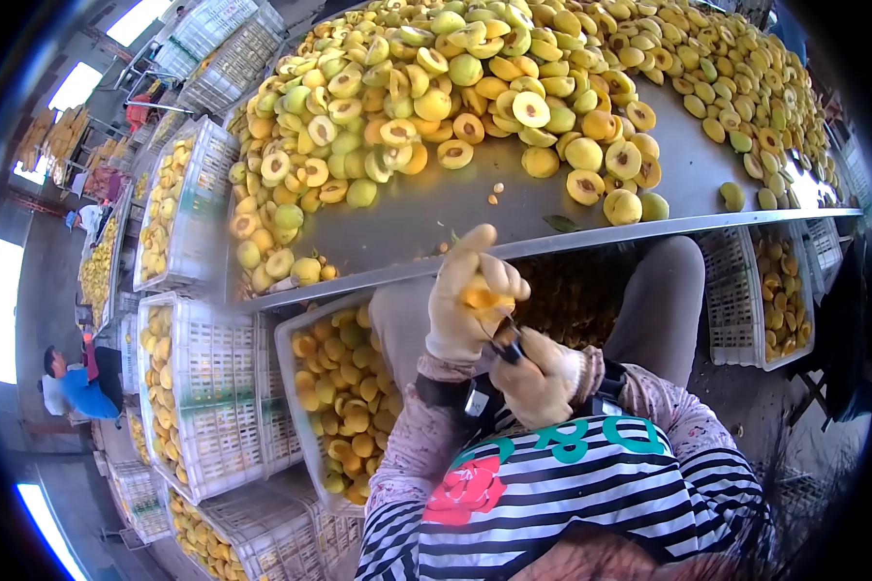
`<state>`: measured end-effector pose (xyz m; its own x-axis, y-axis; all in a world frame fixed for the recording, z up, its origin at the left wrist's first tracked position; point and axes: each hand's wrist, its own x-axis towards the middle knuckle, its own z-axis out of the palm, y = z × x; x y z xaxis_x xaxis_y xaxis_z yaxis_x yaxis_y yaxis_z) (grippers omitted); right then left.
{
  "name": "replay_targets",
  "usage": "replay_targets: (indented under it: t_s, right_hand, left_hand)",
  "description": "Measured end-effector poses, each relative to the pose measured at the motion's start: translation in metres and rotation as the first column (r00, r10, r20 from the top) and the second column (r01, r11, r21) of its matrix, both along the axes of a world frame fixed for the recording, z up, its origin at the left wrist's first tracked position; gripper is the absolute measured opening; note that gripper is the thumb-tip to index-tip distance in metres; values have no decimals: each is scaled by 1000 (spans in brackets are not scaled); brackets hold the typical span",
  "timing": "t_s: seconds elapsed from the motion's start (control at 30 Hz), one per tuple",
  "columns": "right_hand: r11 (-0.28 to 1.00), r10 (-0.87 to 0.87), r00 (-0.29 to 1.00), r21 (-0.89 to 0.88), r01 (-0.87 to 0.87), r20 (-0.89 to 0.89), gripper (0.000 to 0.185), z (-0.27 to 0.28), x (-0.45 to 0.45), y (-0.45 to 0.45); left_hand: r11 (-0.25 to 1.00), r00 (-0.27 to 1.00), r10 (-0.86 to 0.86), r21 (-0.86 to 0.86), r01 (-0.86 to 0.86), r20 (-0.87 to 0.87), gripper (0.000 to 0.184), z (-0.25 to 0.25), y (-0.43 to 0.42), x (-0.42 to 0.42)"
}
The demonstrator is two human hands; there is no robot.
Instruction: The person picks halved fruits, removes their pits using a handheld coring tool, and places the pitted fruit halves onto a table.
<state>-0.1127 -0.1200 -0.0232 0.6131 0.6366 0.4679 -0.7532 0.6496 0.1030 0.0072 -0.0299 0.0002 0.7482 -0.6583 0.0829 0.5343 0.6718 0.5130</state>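
My left hand (470, 295), in a pale glove, is closed around a yellow peach half (486, 298) above my lap, just in front of the table edge. Below and to the right, my gloved right hand (541, 378) grips a small tool with a dark handle (509, 344). The tool's tip points up toward the fruit; whether it touches the flesh I cannot make out. A large heap of halved yellow peaches (397, 107) covers much of the metal table (417, 218) ahead, many with brown pit hollows facing up.
A white crate (295, 363) of peach halves stands at my left leg. More filled crates are stacked farther left, including one slatted crate (223, 387). Another crate (741, 300) stands under the table at right. A person in blue (87, 387) sits at far left.
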Motion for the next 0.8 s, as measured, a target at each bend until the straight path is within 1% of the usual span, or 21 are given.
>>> replay_targets:
  t_s: [0.03,0.07,0.1,0.13,0.17,0.2,0.23,0.27,0.3,0.33,0.37,0.43,0.47,0.57,0.6,0.63,0.67,0.7,0.73,0.77,0.8]
  right_hand:
    - [965,-123,989,-222,140,85,54,9,-10,-12]
    - [966,-99,990,-231,119,98,54,16,-10,-20]
    - [965,-91,989,-234,116,117,55,19,-9,-27]
    - [868,-131,988,-470,156,87,50,23,-15,-38]
    - [609,-66,996,-788,83,54,36,30,-15,-53]
    - [295,-171,965,-924,243,199,28,38,-18,-52]
    - [-62,-223,907,-933,354,358,22,46,-21,-47]
    - [-141,-352,795,-868,477,494,25,58,-18,-44]
    - [-396,-347,676,-755,522,650,34,66,-11,-38]
    - [-575,-258,642,-649,498,722,38,66,-3,-36]
    - [-729,-151,615,-508,460,774,42,62,4,-34]
    - [-773,-67,593,-417,478,803,45,54,7,-28]
    - [-773,-5,577,-369,516,817,44,46,7,-26]
    - [-579,-237,624,-624,525,744,31,31,10,-22]
    - [-393,-349,656,-740,545,669,25,13,13,-24]
    - [444,-144,965,-857,262,221,18,12,6,-49]
    - [573,-178,977,-794,203,121,17,5,-1,-57]
    - [690,-196,980,-708,152,19,16,-3,-4,-62]
    - [194,-432,739,-746,637,517,15,11,-10,-54]
    - [-543,-295,427,-518,661,854,15,26,-17,-45]
    - [-77,-848,521,-995,60,97,12,53,-1,-34]
  left_hand:
    - [992,982,112,75,-102,-151,32,-4,-5,-2]
    - [993,972,109,71,-96,-209,28,-12,-2,4]
    - [990,969,112,110,-89,-222,29,-7,-3,3]
    - [985,965,120,146,-87,-232,29,0,-3,0]
    - [978,959,139,184,-95,-246,29,4,0,-4]
    - [992,980,75,110,-55,-184,32,-12,5,0]
    - [979,987,93,195,-67,-128,34,-9,5,-6]
    - [959,992,103,271,-81,-67,35,-2,2,-12]
    - [933,994,108,345,-100,-6,36,1,0,-18]
    - [933,993,111,350,-87,-49,39,-3,-1,-21]
    - [895,987,134,417,-159,90,39,-3,-2,-24]
    - [798,921,161,502,-333,356,38,-1,-6,-34]
    - [886,950,202,369,-280,238,37,-17,-5,-36]
    - [872,952,201,400,-281,232,27,-3,-2,-42]
    - [923,988,130,354,-150,80,27,-12,2,-39]
    - [959,997,48,283,-27,-68,28,-19,5,-35]
    - [937,997,71,343,-61,-19,29,-23,6,-35]
    - [952,988,76,305,-31,-135,29,-24,9,-32]
    - [964,965,75,267,-5,-250,30,-25,15,-31]
    - [973,946,75,230,0,-316,30,-27,20,-29]
    - [981,921,74,194,1,-381,31,-30,24,-27]
